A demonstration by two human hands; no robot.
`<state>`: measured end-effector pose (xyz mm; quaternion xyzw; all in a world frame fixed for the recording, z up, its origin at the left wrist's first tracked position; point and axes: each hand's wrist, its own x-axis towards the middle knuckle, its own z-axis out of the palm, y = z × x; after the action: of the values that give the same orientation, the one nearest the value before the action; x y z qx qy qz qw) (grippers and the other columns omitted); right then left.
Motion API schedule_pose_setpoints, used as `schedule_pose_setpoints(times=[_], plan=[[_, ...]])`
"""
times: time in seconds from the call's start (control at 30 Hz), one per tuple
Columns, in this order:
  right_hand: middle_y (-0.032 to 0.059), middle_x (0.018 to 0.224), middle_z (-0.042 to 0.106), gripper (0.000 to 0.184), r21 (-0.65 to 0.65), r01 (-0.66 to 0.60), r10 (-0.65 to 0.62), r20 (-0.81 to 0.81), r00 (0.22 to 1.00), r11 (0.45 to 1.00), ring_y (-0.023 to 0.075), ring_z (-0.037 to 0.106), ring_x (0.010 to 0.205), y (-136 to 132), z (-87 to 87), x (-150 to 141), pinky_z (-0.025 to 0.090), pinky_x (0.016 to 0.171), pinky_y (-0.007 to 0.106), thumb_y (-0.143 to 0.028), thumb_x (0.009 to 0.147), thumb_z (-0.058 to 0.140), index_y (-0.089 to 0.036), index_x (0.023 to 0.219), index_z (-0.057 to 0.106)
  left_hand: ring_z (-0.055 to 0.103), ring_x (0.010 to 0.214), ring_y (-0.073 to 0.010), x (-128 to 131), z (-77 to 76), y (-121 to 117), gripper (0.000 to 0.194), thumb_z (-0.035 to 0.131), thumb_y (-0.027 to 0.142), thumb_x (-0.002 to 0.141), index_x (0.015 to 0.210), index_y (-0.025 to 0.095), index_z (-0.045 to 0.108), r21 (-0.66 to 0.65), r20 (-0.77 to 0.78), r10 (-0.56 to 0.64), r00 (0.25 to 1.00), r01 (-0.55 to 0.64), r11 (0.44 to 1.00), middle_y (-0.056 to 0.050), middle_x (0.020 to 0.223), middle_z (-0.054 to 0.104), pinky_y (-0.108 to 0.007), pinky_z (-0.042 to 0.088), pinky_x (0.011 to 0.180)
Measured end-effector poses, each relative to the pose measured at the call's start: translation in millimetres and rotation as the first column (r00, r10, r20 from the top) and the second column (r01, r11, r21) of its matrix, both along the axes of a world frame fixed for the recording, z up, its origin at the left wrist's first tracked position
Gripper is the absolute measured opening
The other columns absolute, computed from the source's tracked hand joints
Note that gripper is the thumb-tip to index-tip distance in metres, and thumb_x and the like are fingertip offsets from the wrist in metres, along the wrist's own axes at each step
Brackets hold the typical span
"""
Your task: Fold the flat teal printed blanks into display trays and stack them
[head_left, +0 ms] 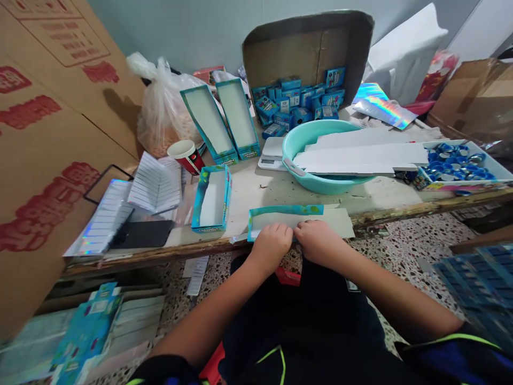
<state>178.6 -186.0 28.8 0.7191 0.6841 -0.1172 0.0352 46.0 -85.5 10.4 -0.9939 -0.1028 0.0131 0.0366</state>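
Observation:
My left hand (271, 247) and my right hand (318, 243) rest side by side at the table's front edge. Their fingers press on and curl over the near edge of a flat teal-printed cardboard tray (288, 220), whose grey-white blank extends to the right. A folded teal tray (211, 199) stands to the left of my hands, out of reach of my fingers. Behind it lean two finished teal trays with white insides (208, 123) (237, 118). The part of the cardboard under my palms is hidden.
A turquoise basin (308, 139) holds long white card strips. Behind it, an open carton (308, 53) holds several small teal boxes. A digital scale (272, 155), a tray of blue caps (457, 166), a paper cup (186, 156) and stacked printed sheets (154, 184) share the table.

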Motion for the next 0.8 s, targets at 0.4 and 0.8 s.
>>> schedule_pose_setpoints(times=[0.4,0.8], plan=[[0.0146,0.091,0.074,0.016,-0.002,0.07,-0.07,-0.039,0.997,0.998,0.0287,0.07,0.079,1,-2.4,-2,0.04,0.061,0.033,-0.025,0.093,0.058,-0.016,0.089,0.071,0.068,0.087,-0.0313,-6,4.6,22,0.011,0.069,0.024,0.088,0.09,0.013,0.07,-0.088,0.009,0.153,0.988,-0.152,0.985,-0.012,0.089,0.072,-0.036,0.045,0.067],[0.016,0.118,0.072,0.036,-0.01,0.2,-0.2,-0.094,0.975,0.98,0.0305,0.068,0.104,25,9.4,67,0.049,0.083,0.035,-0.034,0.098,0.057,-0.014,0.127,0.064,0.069,0.091,-0.0298,-8,3.3,33,0.027,0.07,0.038,0.089,0.094,0.012,0.074,-0.06,-0.135,0.155,0.979,-0.164,0.985,-0.015,0.092,0.074,-0.036,0.049,0.075]])
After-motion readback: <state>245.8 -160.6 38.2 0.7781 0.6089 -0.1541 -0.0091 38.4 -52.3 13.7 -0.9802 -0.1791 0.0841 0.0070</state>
